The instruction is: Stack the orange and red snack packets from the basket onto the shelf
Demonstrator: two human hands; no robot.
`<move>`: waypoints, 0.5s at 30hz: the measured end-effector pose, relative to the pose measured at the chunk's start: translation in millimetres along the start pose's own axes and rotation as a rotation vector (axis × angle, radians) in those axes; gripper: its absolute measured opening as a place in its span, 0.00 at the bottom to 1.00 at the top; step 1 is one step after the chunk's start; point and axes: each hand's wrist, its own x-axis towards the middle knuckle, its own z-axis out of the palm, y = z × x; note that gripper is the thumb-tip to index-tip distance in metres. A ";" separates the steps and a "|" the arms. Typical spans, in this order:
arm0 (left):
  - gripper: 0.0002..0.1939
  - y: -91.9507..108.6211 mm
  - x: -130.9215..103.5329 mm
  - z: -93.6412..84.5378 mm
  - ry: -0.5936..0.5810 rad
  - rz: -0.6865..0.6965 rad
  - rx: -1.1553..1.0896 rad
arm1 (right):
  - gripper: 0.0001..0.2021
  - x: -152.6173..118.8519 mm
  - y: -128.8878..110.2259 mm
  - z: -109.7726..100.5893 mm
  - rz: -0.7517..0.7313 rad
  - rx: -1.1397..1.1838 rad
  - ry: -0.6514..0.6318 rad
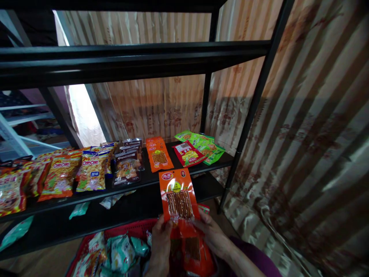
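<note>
Head view: hands (pixel 161 235) hold orange packet (pixel 179 202); shelved bag (pixel 60 177) reads "咪咪".

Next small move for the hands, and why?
Probably raise the held orange packet toward the matching orange stack on the shelf: the left hand and right hand hold it by its lower sides, and the stack lies just beyond its top edge.
</note>
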 end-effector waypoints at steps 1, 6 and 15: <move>0.22 6.1 3.7 2.9 -0.003 -0.003 -0.004 | 0.19 6.3 -4.2 1.6 -0.011 0.000 0.013; 0.19 35.4 26.4 17.8 -0.011 0.048 -0.021 | 0.20 40.8 -20.4 5.2 -0.057 -0.009 0.060; 0.23 23.6 33.4 13.3 -0.030 0.010 -0.028 | 0.20 46.6 -16.0 0.3 -0.010 -0.041 0.126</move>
